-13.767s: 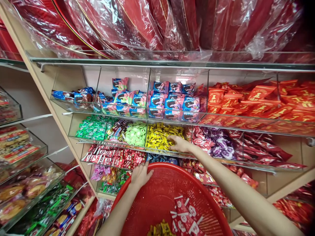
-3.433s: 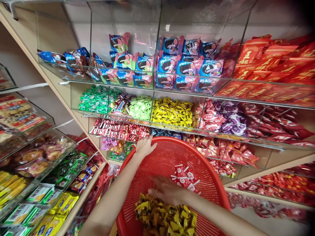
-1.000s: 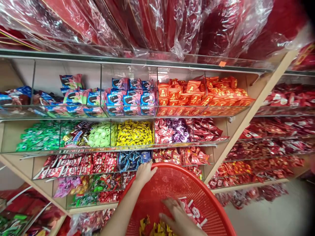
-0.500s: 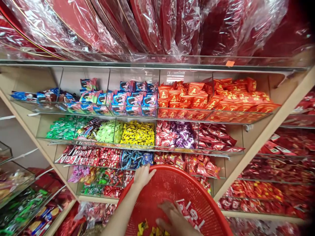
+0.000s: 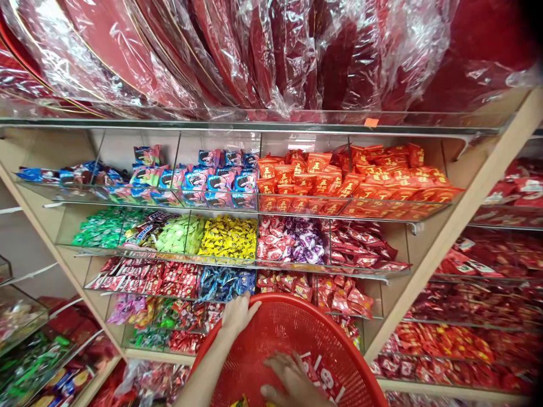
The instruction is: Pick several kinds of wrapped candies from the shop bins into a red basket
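A red plastic mesh basket (image 5: 292, 328) stands in front of me at the bottom of the view. My left hand (image 5: 238, 314) is closed over its far left rim, thumb on the inside. Inside the basket, my right hand (image 5: 288, 377) hovers palm down with its fingers apart, and I see nothing held in it. Beside those fingers lie red-and-white wrapped candies (image 5: 326, 380). A few yellow wrapped candies (image 5: 240, 402) show at the lower edge of the picture, partly cut off. My right hand and forearm hide part of the basket's bottom.
Ahead rise glass-fronted shelves with sorted sweets: orange packets (image 5: 314, 175), yellow candies (image 5: 229, 237), purple candies (image 5: 306, 240) and blue ones (image 5: 224, 282). Plastic-wrapped red items (image 5: 237, 51) fill the top. More candy shelves (image 5: 470, 299) stand at right and at lower left.
The view has shifted, so the shelves sit slightly lower and further left. Fewer yellow candies show in the basket. My left hand keeps its grip; my right hand stays inside with fingers spread.
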`<state>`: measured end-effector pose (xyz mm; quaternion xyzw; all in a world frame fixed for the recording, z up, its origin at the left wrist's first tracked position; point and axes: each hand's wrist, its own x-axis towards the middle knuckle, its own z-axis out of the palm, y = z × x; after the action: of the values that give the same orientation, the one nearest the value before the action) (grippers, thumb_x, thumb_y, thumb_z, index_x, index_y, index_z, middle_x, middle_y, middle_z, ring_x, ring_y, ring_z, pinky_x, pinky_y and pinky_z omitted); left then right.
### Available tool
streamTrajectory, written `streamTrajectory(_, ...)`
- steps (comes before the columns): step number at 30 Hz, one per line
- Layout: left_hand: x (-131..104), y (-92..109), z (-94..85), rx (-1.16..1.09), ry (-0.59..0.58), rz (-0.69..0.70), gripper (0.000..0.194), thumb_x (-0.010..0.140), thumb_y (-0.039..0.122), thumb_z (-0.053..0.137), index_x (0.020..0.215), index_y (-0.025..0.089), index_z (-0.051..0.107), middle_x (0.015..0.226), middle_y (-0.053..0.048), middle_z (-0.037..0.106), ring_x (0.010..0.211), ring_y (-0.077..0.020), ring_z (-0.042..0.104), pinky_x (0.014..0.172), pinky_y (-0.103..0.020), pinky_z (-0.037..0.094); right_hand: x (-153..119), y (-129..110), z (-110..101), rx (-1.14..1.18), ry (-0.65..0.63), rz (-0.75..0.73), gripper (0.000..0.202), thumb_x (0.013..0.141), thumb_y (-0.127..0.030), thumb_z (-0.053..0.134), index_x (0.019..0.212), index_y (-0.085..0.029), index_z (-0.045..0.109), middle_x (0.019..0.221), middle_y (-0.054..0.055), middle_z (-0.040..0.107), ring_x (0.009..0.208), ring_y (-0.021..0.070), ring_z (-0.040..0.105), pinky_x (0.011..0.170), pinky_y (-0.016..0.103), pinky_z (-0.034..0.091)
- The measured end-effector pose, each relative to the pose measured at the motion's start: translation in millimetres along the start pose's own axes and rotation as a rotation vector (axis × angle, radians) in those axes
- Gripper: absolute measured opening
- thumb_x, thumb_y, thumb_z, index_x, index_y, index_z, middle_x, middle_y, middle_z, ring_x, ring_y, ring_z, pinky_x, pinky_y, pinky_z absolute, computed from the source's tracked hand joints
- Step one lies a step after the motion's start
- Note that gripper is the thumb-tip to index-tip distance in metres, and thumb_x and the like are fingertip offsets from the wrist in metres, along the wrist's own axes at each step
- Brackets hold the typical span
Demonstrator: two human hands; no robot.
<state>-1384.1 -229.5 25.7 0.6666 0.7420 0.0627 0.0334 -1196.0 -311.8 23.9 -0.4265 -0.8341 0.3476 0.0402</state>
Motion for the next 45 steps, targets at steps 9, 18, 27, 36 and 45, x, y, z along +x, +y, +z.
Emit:
streamTrajectory(9,7,-4,-1.8,-0.006,0.04,0.036,0.051,0.084,0.056,0.021,0.102,0.019,0.052,0.093,-0.01,0.065,0.087,-0.0221,0.061,0.073,-0.03,0.043,10,4,4,-0.007,-0.009,-0.05,0.047,0.078,-0.043,0.047,0.121,-0.023,0.047,0.128,0.008,0.047,0.124,0.0264,0.032,0.104,0.052,0.009)
streamTrajectory(18,8,-3,-1.5,0.019,0.035,-0.015,0.051,0.084,0.054,0.024,0.107,0.016,0.05,0.093,-0.011,0.065,0.087,-0.0233,0.061,0.072,-0.03,0.043,-7,-24,-76,0.054,0.175,-0.168,0.05,0.081,-0.052,0.04,0.122,-0.024,0.046,0.13,0.007,0.044,0.123,0.0226,0.035,0.103,0.039,0.027)
streamTrajectory(27,15,-4,4.7,0.057,0.091,0.031,0.051,0.083,0.055,0.026,0.106,0.016,0.051,0.087,-0.011,0.066,0.082,-0.0245,0.062,0.065,-0.031,0.045,54,-59,-209,-0.351,0.714,-0.201,0.057,0.078,-0.052,0.046,0.123,-0.019,0.038,0.107,0.012,0.047,0.1,0.0257,0.047,0.084,0.041,0.04)
streamTrajectory(36,16,-6,7.2,0.042,0.117,0.048,0.053,0.083,0.057,0.025,0.103,0.016,0.052,0.085,-0.011,0.066,0.081,-0.0243,0.063,0.065,-0.031,0.046,115,-66,-230,-0.513,0.487,0.177,0.086,0.062,-0.074,0.044,0.12,-0.011,0.04,0.116,0.021,0.046,0.11,0.0352,0.042,0.087,0.044,0.036)
streamTrajectory(45,15,-5,8.5,0.03,0.079,0.023,0.055,0.083,0.057,0.024,0.107,0.016,0.05,0.09,-0.012,0.064,0.084,-0.0237,0.061,0.068,-0.032,0.045,119,-62,-223,-0.511,0.551,0.09,0.067,0.069,-0.065,0.047,0.113,-0.015,0.042,0.11,0.019,0.051,0.1,0.0304,0.051,0.076,0.039,0.041)
